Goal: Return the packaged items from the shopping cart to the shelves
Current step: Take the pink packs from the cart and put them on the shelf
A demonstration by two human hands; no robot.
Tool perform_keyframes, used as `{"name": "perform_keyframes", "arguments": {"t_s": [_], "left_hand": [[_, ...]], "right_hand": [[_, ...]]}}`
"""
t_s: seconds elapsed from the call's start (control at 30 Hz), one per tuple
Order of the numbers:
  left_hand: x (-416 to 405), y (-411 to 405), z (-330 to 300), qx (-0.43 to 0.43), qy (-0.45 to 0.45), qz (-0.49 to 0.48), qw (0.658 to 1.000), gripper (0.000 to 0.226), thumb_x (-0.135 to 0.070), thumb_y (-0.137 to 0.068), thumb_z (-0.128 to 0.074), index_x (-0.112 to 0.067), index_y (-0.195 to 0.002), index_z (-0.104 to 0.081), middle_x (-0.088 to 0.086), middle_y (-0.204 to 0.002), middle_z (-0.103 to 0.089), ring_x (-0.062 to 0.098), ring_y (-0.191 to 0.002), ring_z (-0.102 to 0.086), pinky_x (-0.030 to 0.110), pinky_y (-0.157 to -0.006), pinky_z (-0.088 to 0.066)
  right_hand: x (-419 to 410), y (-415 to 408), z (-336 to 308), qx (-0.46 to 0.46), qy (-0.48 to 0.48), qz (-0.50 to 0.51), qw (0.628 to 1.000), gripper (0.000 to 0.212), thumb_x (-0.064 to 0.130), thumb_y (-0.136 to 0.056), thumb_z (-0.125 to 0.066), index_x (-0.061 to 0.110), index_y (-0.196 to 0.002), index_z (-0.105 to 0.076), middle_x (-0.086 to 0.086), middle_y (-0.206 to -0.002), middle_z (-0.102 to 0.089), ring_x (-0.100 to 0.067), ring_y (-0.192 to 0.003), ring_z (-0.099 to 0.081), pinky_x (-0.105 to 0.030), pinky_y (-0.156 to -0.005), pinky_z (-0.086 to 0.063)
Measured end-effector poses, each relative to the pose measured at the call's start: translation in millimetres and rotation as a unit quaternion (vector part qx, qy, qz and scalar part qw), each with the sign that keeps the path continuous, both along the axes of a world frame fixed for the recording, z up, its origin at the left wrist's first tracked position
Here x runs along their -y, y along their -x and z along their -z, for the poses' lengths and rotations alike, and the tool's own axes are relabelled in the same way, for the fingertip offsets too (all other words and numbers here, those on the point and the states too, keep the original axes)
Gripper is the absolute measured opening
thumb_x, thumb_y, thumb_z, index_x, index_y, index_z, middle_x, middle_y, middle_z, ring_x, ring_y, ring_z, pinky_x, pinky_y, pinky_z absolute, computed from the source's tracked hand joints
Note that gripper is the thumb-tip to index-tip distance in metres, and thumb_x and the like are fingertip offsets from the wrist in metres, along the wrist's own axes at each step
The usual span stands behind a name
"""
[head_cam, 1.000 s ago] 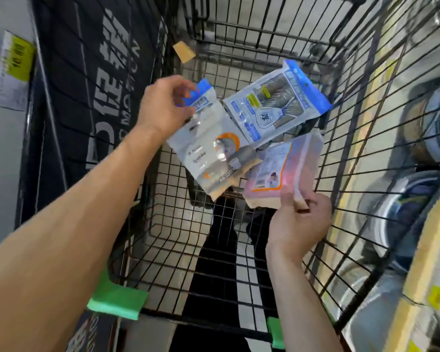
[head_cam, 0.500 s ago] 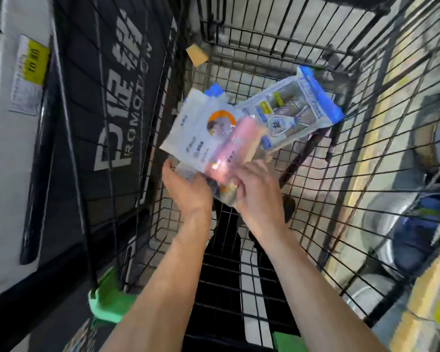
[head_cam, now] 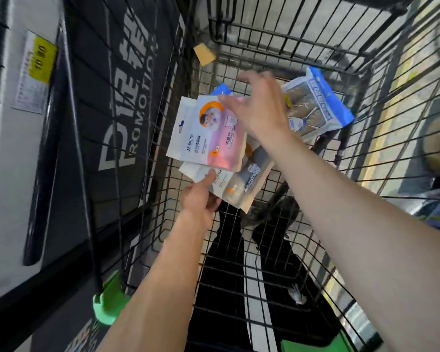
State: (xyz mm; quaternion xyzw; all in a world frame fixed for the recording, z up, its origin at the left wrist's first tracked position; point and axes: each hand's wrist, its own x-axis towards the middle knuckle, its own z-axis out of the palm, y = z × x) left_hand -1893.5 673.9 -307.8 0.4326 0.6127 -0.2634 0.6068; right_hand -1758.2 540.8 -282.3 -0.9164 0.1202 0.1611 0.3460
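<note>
Inside the black wire shopping cart (head_cam: 371, 80), my left hand (head_cam: 201, 196) pinches the lower edge of a fanned stack of flat packages. On top lies a white-and-pink pack (head_cam: 208, 133) with an orange circle; under it a white-and-grey pack (head_cam: 241, 184); behind them a blue-edged pack (head_cam: 315, 107) at the right. My right hand (head_cam: 259, 110) hovers over the stack with fingers spread and nothing in it, hiding part of the blue-edged pack.
A dark promotion sign (head_cam: 127, 102) hangs on the cart's left wall, with a yellow price tag (head_cam: 40, 60) on a white surface beyond. Green corner bumpers (head_cam: 109, 306) mark the near edge. A tan tag (head_cam: 204, 54) sits on the far wires. My legs show through the mesh floor.
My right hand let go of the pink pack, now stacked in my left hand's grip, and rose above the packages with fingers spread. My left hand moved from the top edge to the bottom.
</note>
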Motion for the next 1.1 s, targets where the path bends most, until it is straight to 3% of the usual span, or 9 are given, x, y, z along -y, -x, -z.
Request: {"name": "perform_keyframes", "arguments": {"t_s": [0.13, 0.33, 0.4, 0.47, 0.53, 0.7, 0.87, 0.97, 1.1], "left_hand": [[-1.5, 6.5, 1.3, 0.005, -0.023, 0.055, 0.998, 0.029, -0.007, -0.091, -0.07, -0.008, -0.114, -0.051, 0.01, -0.101, -0.069, 0.019, -0.079, -0.064, 0.028, -0.07, -0.055], [-15.2, 24.5, -14.8, 0.119, -0.018, 0.042, 0.992, 0.034, 0.006, -0.094, -0.055, -0.007, -0.126, -0.049, 0.005, -0.093, -0.073, 0.013, -0.071, -0.068, 0.024, -0.063, -0.056], [-18.5, 27.9, -22.0, 0.138, -0.014, 0.082, 0.987, 0.033, 0.008, -0.093, -0.055, -0.006, -0.123, -0.051, 0.003, -0.087, -0.073, 0.016, -0.071, -0.065, 0.027, -0.064, -0.054], [-19.0, 23.0, -29.2, 0.157, -0.042, 0.147, 0.976, 0.036, 0.011, -0.09, -0.055, -0.003, -0.123, -0.052, 0.006, -0.095, -0.068, 0.021, -0.079, -0.061, 0.03, -0.064, -0.05], [-15.5, 8.9, -41.6, 0.19, -0.082, 0.216, 0.954, 0.038, 0.016, -0.086, -0.054, -0.004, -0.119, -0.054, 0.003, -0.095, -0.066, 0.021, -0.082, -0.061, 0.029, -0.061, -0.048], [4.6, -39.4, -110.4, 0.333, -0.106, 0.359, 0.865, 0.047, 0.018, -0.084, -0.053, -0.022, -0.107, -0.057, -0.006, -0.091, -0.067, -0.007, -0.071, -0.064, 0.01, -0.062, -0.049], [30.3, -99.9, -175.6, 0.439, -0.091, 0.39, 0.804, 0.025, -0.01, -0.097, -0.061, -0.031, -0.11, -0.063, -0.003, -0.091, -0.071, 0.016, -0.078, -0.064, 0.031, -0.069, -0.055], [68.4, -134.7, -215.5, 0.461, -0.039, 0.41, 0.786, 0.022, -0.01, -0.099, -0.056, -0.025, -0.113, -0.063, -0.007, -0.078, -0.074, 0.006, -0.061, -0.065, 0.023, -0.057, -0.056], [138.9, -160.2, -261.2, 0.47, 0.057, 0.461, 0.751, 0.023, -0.013, -0.099, -0.056, -0.027, -0.112, -0.066, -0.003, -0.084, -0.076, 0.006, -0.063, -0.069, 0.024, -0.054, -0.059]], "right_hand": [[-13.2, -6.3, 6.5, -0.143, 0.07, -0.089, 0.983, 0.056, 0.035, -0.076, -0.082, 0.014, -0.124, -0.062, -0.01, -0.124, -0.065, -0.031, -0.118, -0.06, -0.031, -0.086, -0.046], [5.1, 21.7, -5.9, -0.241, -0.019, 0.042, 0.969, 0.074, 0.044, -0.063, -0.091, 0.014, -0.12, -0.054, -0.004, -0.12, -0.061, -0.024, -0.113, -0.06, -0.033, -0.086, -0.048], [19.4, 35.6, -17.0, -0.27, -0.089, 0.116, 0.952, 0.061, 0.036, -0.066, -0.091, 0.015, -0.112, -0.056, -0.005, -0.121, -0.062, -0.023, -0.11, -0.061, -0.034, -0.095, -0.05], [35.3, 52.3, -37.8, -0.271, -0.187, 0.186, 0.926, 0.03, 0.02, -0.074, -0.087, 0.017, -0.084, -0.059, -0.005, -0.102, -0.069, -0.019, -0.087, -0.066, -0.029, -0.081, -0.052], [47.8, 71.2, -62.9, -0.249, -0.262, 0.25, 0.898, 0.026, 0.006, -0.079, -0.081, 0.018, -0.072, -0.059, -0.005, -0.088, -0.073, -0.016, -0.07, -0.064, -0.029, -0.071, -0.052], [70.0, 109.8, -119.6, -0.121, -0.363, 0.367, 0.848, 0.024, 0.009, -0.072, -0.079, 0.013, -0.095, -0.072, -0.007, -0.097, -0.078, -0.019, -0.082, -0.071, -0.035, -0.075, -0.053], [94.5, 128.3, -190.1, 0.0, -0.422, 0.398, 0.814, 0.039, 0.008, -0.071, -0.077, 0.016, -0.109, -0.068, -0.008, -0.1, -0.077, -0.021, -0.083, -0.069, -0.038, -0.07, -0.055], [123.7, 135.2, -224.5, 0.088, -0.421, 0.437, 0.79, 0.048, 0.005, -0.072, -0.076, 0.01, -0.119, -0.066, -0.013, -0.11, -0.075, -0.023, -0.096, -0.071, -0.04, -0.085, -0.057], [171.8, 154.5, -270.0, 0.157, -0.378, 0.497, 0.765, 0.033, -0.001, -0.08, -0.077, 0.01, -0.11, -0.07, -0.007, -0.1, -0.078, -0.013, -0.088, -0.073, -0.026, -0.075, -0.057]]}}
